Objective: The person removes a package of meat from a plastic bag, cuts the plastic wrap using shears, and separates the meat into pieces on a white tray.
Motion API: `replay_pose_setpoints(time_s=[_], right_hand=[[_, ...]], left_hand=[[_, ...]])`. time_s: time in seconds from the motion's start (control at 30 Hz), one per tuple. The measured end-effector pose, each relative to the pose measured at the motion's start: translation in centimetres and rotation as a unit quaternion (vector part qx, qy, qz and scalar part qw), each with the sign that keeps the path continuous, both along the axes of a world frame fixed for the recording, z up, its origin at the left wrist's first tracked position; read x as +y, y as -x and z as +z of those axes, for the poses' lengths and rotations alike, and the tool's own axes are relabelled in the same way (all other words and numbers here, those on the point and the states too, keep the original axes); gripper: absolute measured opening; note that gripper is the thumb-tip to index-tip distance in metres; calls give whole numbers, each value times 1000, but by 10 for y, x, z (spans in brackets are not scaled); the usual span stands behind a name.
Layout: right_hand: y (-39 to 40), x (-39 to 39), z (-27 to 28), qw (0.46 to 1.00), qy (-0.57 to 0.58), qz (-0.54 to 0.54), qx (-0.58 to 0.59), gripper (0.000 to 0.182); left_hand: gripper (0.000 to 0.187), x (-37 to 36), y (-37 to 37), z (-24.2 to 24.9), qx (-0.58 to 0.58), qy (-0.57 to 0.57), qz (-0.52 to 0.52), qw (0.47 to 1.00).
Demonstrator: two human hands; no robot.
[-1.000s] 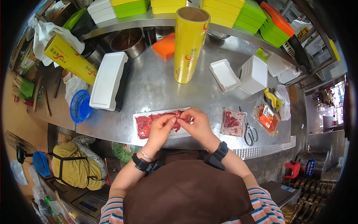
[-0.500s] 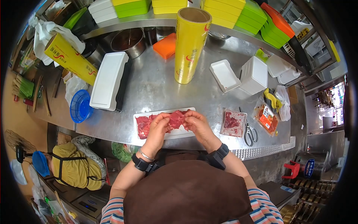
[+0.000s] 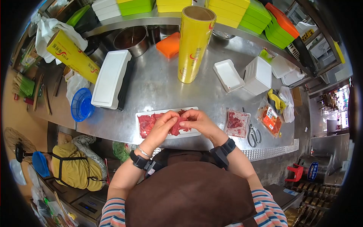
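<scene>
A long white tray (image 3: 166, 144) lies near the front edge of the steel counter, with slices of red raw meat (image 3: 145, 125) along its left part. Over its middle, my left hand (image 3: 163, 126) pinches a red meat slice (image 3: 175, 129) between thumb and fingers. My right hand (image 3: 196, 123) grips the same slice from the right, its fingertips close to those of my left hand. More meat shows behind the fingers. Right of the tray are a clear pack of meat (image 3: 237, 123) and grey-handled scissors (image 3: 254, 135).
A tall yellow film roll (image 3: 193, 49) stands behind the tray. Left are a white-lidded box (image 3: 110, 79) and a blue basket (image 3: 82, 105). White trays (image 3: 228, 75) and a sauce pack (image 3: 271, 119) are to the right. Another person (image 3: 75, 166) is at lower left.
Both hands have drawn closer together, and the meat slice between them is now bunched and hangs lower instead of being spread out.
</scene>
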State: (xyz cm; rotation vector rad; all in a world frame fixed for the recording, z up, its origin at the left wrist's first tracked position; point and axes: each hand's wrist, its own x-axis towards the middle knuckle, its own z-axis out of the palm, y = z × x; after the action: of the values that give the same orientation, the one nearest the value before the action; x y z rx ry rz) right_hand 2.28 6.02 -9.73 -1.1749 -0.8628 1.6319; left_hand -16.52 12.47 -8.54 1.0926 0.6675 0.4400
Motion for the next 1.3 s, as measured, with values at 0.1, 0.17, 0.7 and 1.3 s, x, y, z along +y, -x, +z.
replay_pose_setpoints(time_s=[0.1, 0.17, 0.7, 1.3], right_hand=[[-9, 5, 8, 1000, -5, 17, -17, 11], [-12, 8, 19, 1000, -14, -5, -9, 9], [-14, 0, -12, 987, -58, -124, -85, 10], [39, 3, -57, 982, -51, -3, -183, 9]], left_hand=[[22, 6, -2, 10, -14, -40, -27, 999], [26, 17, 0, -3, 13, -45, -35, 998], [20, 33, -2, -15, 73, -142, -26, 987], [28, 14, 72, -37, 187, -246, -89, 947]])
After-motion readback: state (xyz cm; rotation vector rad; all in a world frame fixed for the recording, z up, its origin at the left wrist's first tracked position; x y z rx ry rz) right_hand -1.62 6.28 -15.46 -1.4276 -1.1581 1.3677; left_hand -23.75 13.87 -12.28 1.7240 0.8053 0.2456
